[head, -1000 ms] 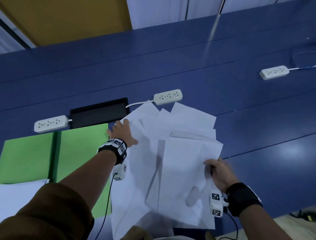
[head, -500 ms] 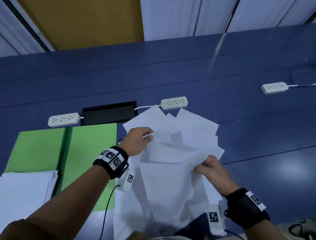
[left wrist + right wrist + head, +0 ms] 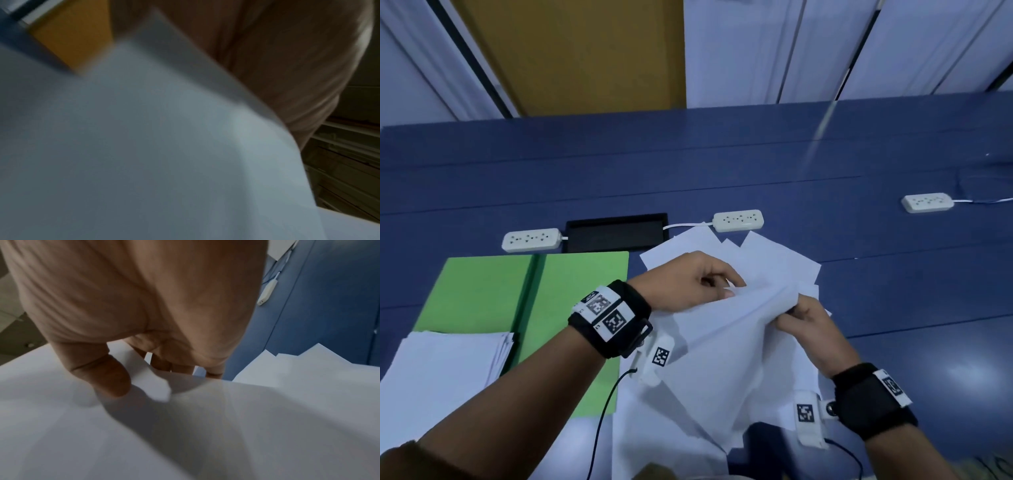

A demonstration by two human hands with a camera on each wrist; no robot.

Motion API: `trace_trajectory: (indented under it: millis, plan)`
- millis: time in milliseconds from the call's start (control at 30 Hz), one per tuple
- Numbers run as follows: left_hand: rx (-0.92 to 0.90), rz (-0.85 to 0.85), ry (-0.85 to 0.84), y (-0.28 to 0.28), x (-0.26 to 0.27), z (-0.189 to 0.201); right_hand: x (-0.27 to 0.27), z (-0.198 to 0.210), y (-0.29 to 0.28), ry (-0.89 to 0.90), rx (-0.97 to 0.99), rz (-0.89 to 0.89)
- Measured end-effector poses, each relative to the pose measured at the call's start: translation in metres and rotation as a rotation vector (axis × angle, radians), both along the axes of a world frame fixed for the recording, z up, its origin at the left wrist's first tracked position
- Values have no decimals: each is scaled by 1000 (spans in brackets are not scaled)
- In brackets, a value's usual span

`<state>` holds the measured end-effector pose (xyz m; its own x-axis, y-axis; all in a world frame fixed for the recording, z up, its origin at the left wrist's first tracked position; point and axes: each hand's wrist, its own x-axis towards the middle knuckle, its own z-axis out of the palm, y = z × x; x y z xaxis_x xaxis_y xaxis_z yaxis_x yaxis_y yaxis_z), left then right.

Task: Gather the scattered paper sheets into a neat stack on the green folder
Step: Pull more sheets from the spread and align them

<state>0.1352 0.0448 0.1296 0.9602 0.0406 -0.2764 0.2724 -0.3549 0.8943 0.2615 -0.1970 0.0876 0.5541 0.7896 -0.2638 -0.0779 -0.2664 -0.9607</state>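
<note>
Both hands' fingers [image 3: 729, 291] pinch lifted paper sheets [image 3: 722, 370], long axis toward the far right

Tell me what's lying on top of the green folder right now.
A white paper stack covers the green folder's near-left part; the left hand's forearm hides some.

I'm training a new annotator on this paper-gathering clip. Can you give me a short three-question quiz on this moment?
1. True or false: both hands grip the lifted paper sheets.
2. On which side of the green folder do the loose sheets lie? A) the person's left B) the person's right C) on top of it
3. Fill in: a stack of paper already rests on the folder's ____ half.

Key
1. True: the left hand and the right hand both pinch the sheets.
2. B
3. left
</note>
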Motion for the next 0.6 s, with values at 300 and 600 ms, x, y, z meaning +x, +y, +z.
trace_trajectory:
  millis: [300,600]
  plan:
    - [-646,348,52,16,-51,-22,16,-21,-13,173,42,-282]
    - [-729,453,18,-42,-64,-70,21,-27,-8,301,65,-471]
